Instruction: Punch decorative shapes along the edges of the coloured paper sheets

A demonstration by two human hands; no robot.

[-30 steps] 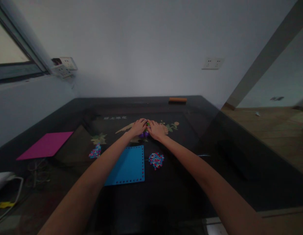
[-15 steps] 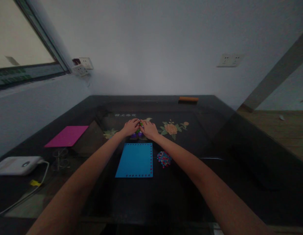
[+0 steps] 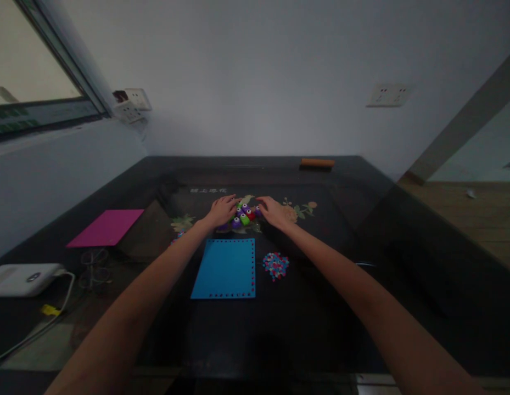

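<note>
Several small purple, green and red figures with big eyes [image 3: 244, 219] lie clustered on the dark table. At the left side of the cluster is my left hand [image 3: 222, 210], its fingers spread and partly covering some figures. My right hand [image 3: 274, 210] is at the right side, fingers apart and curved, close to a purple figure. Nearer to me lies a blue sheet [image 3: 225, 269] with small dark red dots along its top, right and bottom edges. Right of the sheet is a pile of red, blue and white beads [image 3: 275, 265].
A pink sheet [image 3: 106, 227] lies at the left. Before it are a coiled clear cord [image 3: 94, 269] and a white power bank [image 3: 26, 278] with a cable. An orange stick-like object [image 3: 317, 163] rests at the table's far edge. More beads [image 3: 178, 236] show beside my left forearm.
My hands have moved apart, the right one to the right, uncovering the figures that were mostly hidden between them. The camera view has shifted slightly.
</note>
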